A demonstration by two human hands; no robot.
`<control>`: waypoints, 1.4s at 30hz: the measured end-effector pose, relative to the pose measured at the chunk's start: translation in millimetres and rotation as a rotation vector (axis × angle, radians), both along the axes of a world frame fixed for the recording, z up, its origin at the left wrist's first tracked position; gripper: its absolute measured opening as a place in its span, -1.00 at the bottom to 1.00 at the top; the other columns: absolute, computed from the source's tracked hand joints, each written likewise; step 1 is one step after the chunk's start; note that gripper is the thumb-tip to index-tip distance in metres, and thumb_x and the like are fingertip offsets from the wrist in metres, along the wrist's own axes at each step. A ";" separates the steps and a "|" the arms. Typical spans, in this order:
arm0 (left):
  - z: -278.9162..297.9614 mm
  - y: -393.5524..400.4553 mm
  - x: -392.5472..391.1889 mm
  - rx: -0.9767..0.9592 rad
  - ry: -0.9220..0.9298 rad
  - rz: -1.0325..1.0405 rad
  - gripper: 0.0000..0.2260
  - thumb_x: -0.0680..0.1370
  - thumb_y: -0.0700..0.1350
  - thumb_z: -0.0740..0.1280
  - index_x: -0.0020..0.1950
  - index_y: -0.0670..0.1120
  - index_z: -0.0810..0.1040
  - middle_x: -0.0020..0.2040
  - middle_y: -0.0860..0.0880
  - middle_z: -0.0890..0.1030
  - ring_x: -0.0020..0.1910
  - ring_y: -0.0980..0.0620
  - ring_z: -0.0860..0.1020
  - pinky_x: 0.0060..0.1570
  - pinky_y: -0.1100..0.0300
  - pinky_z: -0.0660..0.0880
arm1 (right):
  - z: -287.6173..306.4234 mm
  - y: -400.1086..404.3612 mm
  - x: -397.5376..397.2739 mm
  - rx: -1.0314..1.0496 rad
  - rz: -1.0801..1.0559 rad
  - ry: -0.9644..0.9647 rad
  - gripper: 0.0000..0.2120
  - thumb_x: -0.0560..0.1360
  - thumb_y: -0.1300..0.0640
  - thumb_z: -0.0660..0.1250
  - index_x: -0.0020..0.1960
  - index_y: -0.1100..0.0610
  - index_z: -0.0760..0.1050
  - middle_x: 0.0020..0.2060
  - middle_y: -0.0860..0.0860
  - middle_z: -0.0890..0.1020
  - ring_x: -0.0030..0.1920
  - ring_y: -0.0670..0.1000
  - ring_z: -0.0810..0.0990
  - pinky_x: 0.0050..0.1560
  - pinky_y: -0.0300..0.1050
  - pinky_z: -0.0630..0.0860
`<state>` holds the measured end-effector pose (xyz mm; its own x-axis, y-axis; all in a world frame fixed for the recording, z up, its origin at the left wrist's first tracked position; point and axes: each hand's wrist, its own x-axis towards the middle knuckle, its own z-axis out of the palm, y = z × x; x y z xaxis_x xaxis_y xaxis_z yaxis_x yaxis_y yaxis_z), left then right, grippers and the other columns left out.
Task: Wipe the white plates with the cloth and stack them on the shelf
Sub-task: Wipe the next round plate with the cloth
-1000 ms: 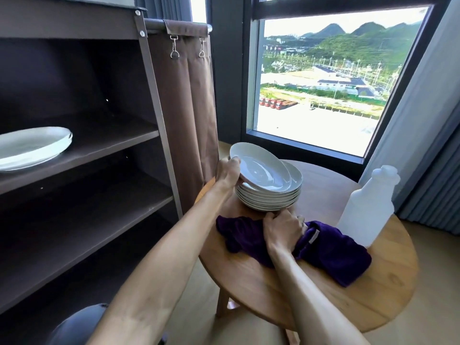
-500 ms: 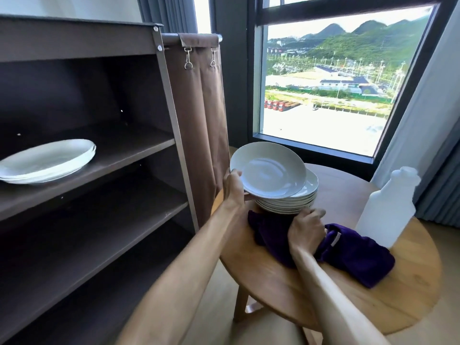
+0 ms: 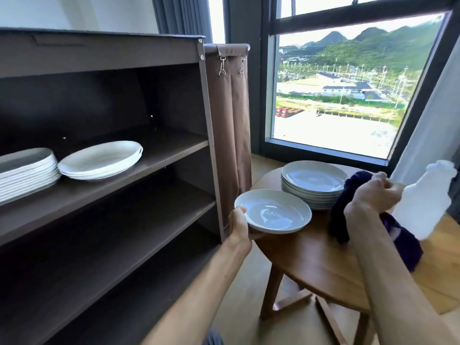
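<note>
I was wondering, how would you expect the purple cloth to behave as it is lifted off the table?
Probably floppy: the purple cloth hangs in limp folds below the right hand gripping it. It looks light, since one hand lifts it. It seems thick and soft, so it should drape over a plate rather than slip.

The left hand [image 3: 239, 224] held a shallow white ceramic plate [image 3: 273, 214] by its rim, level, beside the round wooden table [image 3: 311, 260]. The right hand [image 3: 371, 195] gripped a dark purple cloth [image 3: 341, 215] lifted above the table, near the stack of white plates [image 3: 312, 185]. Two more plate piles [image 3: 99, 160] stood on the dark brown shelf [image 3: 154, 168].
</note>
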<state>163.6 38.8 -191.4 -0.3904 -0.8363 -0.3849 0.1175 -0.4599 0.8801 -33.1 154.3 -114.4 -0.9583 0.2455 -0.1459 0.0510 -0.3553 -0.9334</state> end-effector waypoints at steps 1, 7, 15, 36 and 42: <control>-3.4 0.4 -0.8 -0.011 -0.009 -0.001 -0.64 0.69 -0.01 0.04 0.38 -0.06 0.49 0.08 -0.18 0.66 0.05 -0.15 0.63 -0.29 0.05 0.62 | 6.7 -1.0 6.1 0.023 0.068 0.051 -0.89 0.64 0.10 0.24 0.06 0.15 0.46 -0.07 -0.03 0.58 -0.09 -0.07 0.56 -0.20 -0.39 0.39; 7.1 18.1 -3.1 -0.064 0.069 0.046 -0.74 0.74 -0.06 0.06 0.28 -0.06 0.49 0.14 -0.16 0.62 0.05 -0.10 0.62 0.10 -0.04 0.63 | 26.7 -15.1 73.9 0.542 0.841 0.365 -0.84 0.62 0.04 0.36 0.01 0.14 0.58 -0.12 0.04 0.60 -0.12 -0.01 0.57 -0.11 -0.14 0.55; 7.5 13.4 -8.2 -0.299 0.032 0.156 -0.70 0.72 0.05 0.09 0.31 -0.02 0.49 0.22 -0.12 0.60 0.19 -0.13 0.58 0.27 -0.10 0.55 | -33.5 -10.9 85.8 1.230 0.553 0.383 -0.37 0.38 -0.14 0.52 0.39 0.03 0.48 0.34 0.23 0.47 0.36 0.29 0.43 0.33 0.24 0.41; 22.9 32.2 -22.3 -0.531 0.100 -0.118 -0.75 0.58 0.12 0.16 0.14 0.16 0.57 0.13 -0.06 0.63 0.15 -0.13 0.61 0.13 -0.22 0.62 | -54.0 -19.3 42.2 0.809 0.367 0.477 -0.47 0.46 -0.11 0.51 0.22 0.27 0.56 0.19 0.31 0.51 0.27 0.35 0.42 0.36 0.20 0.36; 19.3 36.0 -27.0 -0.504 0.098 -0.137 -0.77 0.66 0.00 0.15 0.13 0.21 0.59 0.11 -0.01 0.65 0.12 -0.06 0.63 0.18 -0.12 0.62 | -54.5 -10.4 49.1 0.809 0.264 0.574 -0.52 0.41 0.04 0.53 0.23 0.24 0.53 0.15 0.21 0.48 0.20 0.25 0.42 0.28 0.14 0.43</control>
